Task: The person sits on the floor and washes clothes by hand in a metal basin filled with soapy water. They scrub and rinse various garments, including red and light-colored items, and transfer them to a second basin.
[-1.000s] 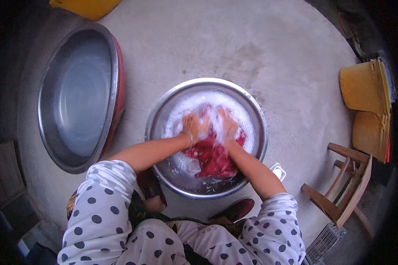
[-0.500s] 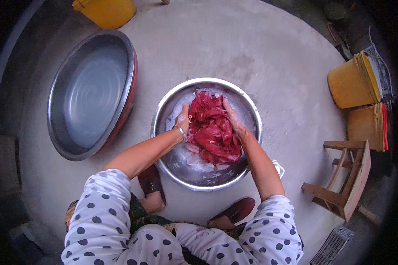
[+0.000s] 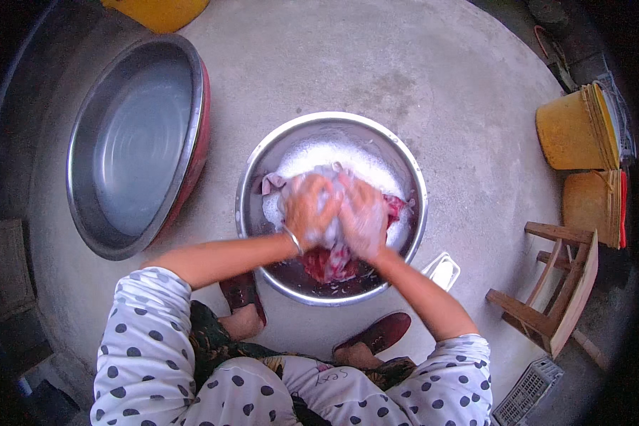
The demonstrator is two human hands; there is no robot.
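A round steel basin (image 3: 250, 248) stands on the floor before me, with white suds (image 3: 348, 153) in its far half. My left hand (image 3: 311, 207) and my right hand (image 3: 362, 216) are pressed close together over its middle, smeared by motion. Their curled fingers grip a pale, soapy cloth (image 3: 326, 238) between them. A pinkish end of cloth (image 3: 272, 183) sticks out to the left of my left hand. Beneath my hands lies a dark red garment (image 3: 326, 268), mostly hidden; a bit of it shows right of my right hand.
A large oval tub (image 3: 131, 156) with a grey inside leans at the left. Right of the basin is a white soap dish (image 3: 444, 271) with a white bar. Farther right are two yellow buckets (image 3: 575, 131), a wooden stool (image 3: 547, 291) and a grey plastic crate (image 3: 529, 394).
My hands have come together from the two sides of the red garment and now grip pale cloth above it. The red garment is largely covered, and suds show at the far side.
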